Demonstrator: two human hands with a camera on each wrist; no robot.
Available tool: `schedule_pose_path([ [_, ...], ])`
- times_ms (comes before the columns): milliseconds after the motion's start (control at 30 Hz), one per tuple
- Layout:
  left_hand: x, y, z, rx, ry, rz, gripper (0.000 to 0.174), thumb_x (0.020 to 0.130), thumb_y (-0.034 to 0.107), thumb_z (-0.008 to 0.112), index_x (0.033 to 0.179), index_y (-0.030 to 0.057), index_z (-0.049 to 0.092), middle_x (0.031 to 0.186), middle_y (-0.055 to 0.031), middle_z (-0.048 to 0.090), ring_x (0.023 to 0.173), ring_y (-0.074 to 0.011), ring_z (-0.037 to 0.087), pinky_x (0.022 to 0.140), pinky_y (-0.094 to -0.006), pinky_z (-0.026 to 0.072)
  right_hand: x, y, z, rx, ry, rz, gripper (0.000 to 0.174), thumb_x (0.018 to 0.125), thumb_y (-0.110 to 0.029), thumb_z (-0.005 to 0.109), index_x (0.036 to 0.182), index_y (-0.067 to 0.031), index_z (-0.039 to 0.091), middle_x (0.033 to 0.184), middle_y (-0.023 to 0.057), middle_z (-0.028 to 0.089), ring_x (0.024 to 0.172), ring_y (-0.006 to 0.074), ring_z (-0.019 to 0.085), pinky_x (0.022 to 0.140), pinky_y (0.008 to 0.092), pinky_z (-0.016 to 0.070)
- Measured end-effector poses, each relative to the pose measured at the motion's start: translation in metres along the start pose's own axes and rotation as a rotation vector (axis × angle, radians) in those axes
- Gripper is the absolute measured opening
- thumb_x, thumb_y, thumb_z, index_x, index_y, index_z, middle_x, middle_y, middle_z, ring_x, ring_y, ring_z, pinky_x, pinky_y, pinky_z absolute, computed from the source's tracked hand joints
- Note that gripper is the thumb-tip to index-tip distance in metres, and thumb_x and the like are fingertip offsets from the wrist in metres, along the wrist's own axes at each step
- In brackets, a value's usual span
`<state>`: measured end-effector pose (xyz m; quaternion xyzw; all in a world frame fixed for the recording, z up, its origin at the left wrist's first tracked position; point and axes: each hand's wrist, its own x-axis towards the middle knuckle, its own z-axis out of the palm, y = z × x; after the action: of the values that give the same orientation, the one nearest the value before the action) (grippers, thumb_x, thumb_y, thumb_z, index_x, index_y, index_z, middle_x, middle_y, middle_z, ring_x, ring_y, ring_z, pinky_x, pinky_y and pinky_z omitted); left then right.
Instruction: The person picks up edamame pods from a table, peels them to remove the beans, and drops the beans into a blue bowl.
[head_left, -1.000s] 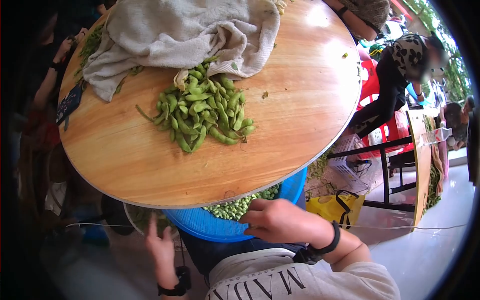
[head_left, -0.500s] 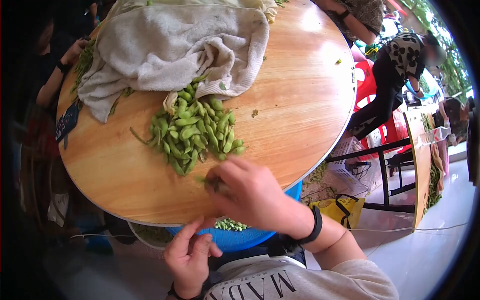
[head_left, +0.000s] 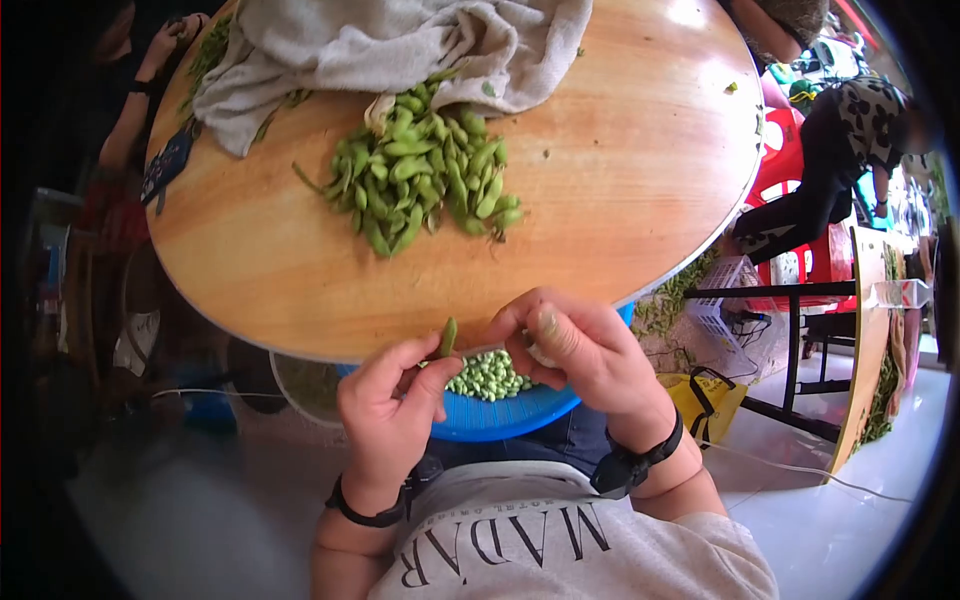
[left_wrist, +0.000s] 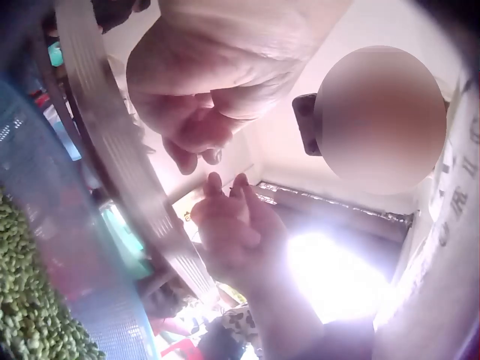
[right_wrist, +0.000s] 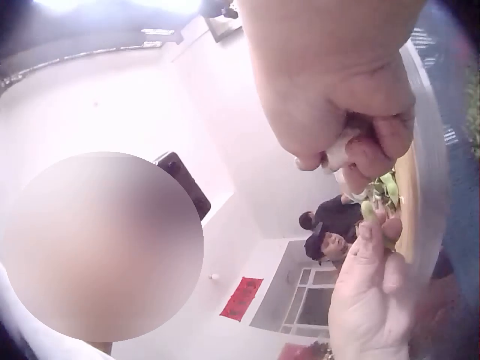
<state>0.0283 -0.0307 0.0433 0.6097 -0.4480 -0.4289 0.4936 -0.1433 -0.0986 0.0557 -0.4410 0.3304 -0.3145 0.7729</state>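
A green pod point(head_left: 449, 337) stands upright between the thumb and fingers of my left hand point(head_left: 393, 408), near the table's front edge. My right hand point(head_left: 590, 355) is just to its right with curled fingers; in the right wrist view something pale shows inside the right hand point(right_wrist: 345, 112), too unclear to name. Beneath both hands a blue basket point(head_left: 480, 425) holds shelled green beans point(head_left: 490, 375). A heap of green pods point(head_left: 420, 170) lies on the round wooden table point(head_left: 300, 270). The left wrist view shows the left hand point(left_wrist: 217, 75) above the right hand point(left_wrist: 240, 232).
A grey towel point(head_left: 370, 50) covers the far part of the table, with a dark card point(head_left: 167, 165) at its left. A yellow bag point(head_left: 708, 400), a white crate point(head_left: 722, 300), red chairs point(head_left: 830, 255) and a second table point(head_left: 862, 340) stand to the right. Other people are around.
My right hand has moved back from the tabletop near the pod heap to beside my left hand. The left hand now pinches a pod. The head view has shifted.
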Motion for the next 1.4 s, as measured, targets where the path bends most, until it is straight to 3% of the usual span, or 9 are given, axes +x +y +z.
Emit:
schedule_pose_path([
  [100, -0.01, -0.004, -0.003, 0.012, -0.036, 0.03, 0.019, 0.075, -0.003, 0.065, 0.094, -0.0058, 0.06, 0.073, -0.0075, 0.06, 0.057, -0.0089, 0.055, 0.048, -0.0216, 0.0432, -0.006, 0.02, 0.008, -0.032, -0.061, -0.012, 0.039, 0.094, -0.034, 0.039, 0.089, 0.0009, 0.056, 0.06, -0.0008, 0.044, 0.049, 0.0052, 0.035, 0.044, 0.0185, 0.0257],
  [300, -0.025, -0.004, -0.005, 0.186, -0.033, 0.355, 0.021, 0.071, -0.005, 0.067, 0.091, -0.0026, 0.061, 0.075, -0.0108, 0.062, 0.063, -0.0151, 0.058, 0.054, -0.025, 0.0461, -0.015, 0.026, 0.025, -0.07, -0.121, 0.034, 0.033, 0.094, -0.031, 0.041, 0.086, -0.0015, 0.053, 0.059, -0.002, 0.043, 0.051, 0.0055, 0.038, 0.045, 0.0195, 0.0302],
  [600, -0.046, 0.003, -0.014, 0.355, 0.036, 0.467, 0.017, 0.073, -0.004, 0.064, 0.089, -0.0014, 0.061, 0.076, -0.0127, 0.061, 0.064, -0.0231, 0.06, 0.056, -0.0287, 0.0474, -0.018, 0.041, 0.044, -0.091, -0.109, 0.017, 0.027, 0.093, -0.026, 0.046, 0.083, -0.0011, 0.052, 0.058, -0.0023, 0.042, 0.051, 0.0051, 0.038, 0.045, 0.0202, 0.0315],
  [700, -0.048, -0.002, -0.014, 0.341, 0.05, 0.497, 0.016, 0.074, -0.008, 0.062, 0.09, -0.0051, 0.06, 0.075, -0.0115, 0.061, 0.065, -0.014, 0.059, 0.056, -0.0242, 0.0471, -0.018, 0.049, 0.047, -0.138, -0.079, -0.033, 0.026, 0.092, -0.024, 0.047, 0.081, -0.0012, 0.052, 0.058, -0.0021, 0.043, 0.051, 0.005, 0.038, 0.044, 0.0202, 0.0315],
  [800, -0.049, -0.016, -0.01, 0.321, 0.113, 0.546, 0.014, 0.077, -0.006, 0.06, 0.09, -0.0043, 0.06, 0.072, -0.0082, 0.061, 0.058, -0.0106, 0.055, 0.05, -0.0217, 0.0438, -0.019, 0.057, 0.051, -0.175, -0.031, -0.068, 0.026, 0.092, -0.023, 0.047, 0.078, -0.001, 0.051, 0.057, -0.0015, 0.044, 0.052, 0.0054, 0.039, 0.045, 0.0209, 0.0326],
  [1000, -0.052, -0.032, -0.002, -0.15, 0.059, 0.018, 0.013, 0.087, 0.009, 0.053, 0.089, -0.0003, 0.061, 0.066, -0.0004, 0.056, 0.045, -0.0028, 0.04, 0.039, -0.017, 0.0294, -0.02, 0.066, 0.051, -0.38, 0.057, -0.175, 0.025, 0.092, -0.019, 0.048, 0.075, -0.0007, 0.05, 0.058, -0.0003, 0.047, 0.053, 0.0064, 0.042, 0.046, 0.0225, 0.0358],
  [1133, -0.044, -0.029, -0.016, -0.598, -0.078, -0.387, 0.016, 0.087, 0.013, 0.052, 0.082, 0.0002, 0.059, 0.065, -0.005, 0.058, 0.041, -0.0046, 0.041, 0.036, -0.0156, 0.0275, -0.028, 0.068, 0.047, -0.417, 0.012, -0.24, 0.026, 0.091, -0.02, 0.049, 0.073, -0.0011, 0.05, 0.058, -0.0005, 0.048, 0.053, 0.0066, 0.042, 0.046, 0.0229, 0.0361],
  [1267, -0.044, -0.029, -0.023, -0.469, -0.212, -0.388, 0.016, 0.087, 0.014, 0.053, 0.082, -0.0001, 0.059, 0.064, -0.0076, 0.059, 0.04, -0.0056, 0.044, 0.035, -0.0151, 0.0289, -0.027, 0.074, 0.026, -0.229, -0.137, -0.007, 0.027, 0.089, -0.025, 0.054, 0.078, 0.0, 0.054, 0.058, -0.0008, 0.049, 0.053, 0.0062, 0.042, 0.046, 0.023, 0.0362],
  [1400, -0.05, -0.03, -0.016, -0.11, -0.173, -0.197, 0.014, 0.087, 0.011, 0.054, 0.08, -0.0006, 0.059, 0.065, -0.0076, 0.06, 0.041, -0.0067, 0.049, 0.037, -0.017, 0.0337, -0.026, 0.068, 0.015, -0.576, -0.012, -0.132, 0.026, 0.081, -0.025, 0.064, 0.084, -0.0003, 0.058, 0.062, -0.0016, 0.05, 0.057, 0.0049, 0.043, 0.048, 0.021, 0.0355],
])
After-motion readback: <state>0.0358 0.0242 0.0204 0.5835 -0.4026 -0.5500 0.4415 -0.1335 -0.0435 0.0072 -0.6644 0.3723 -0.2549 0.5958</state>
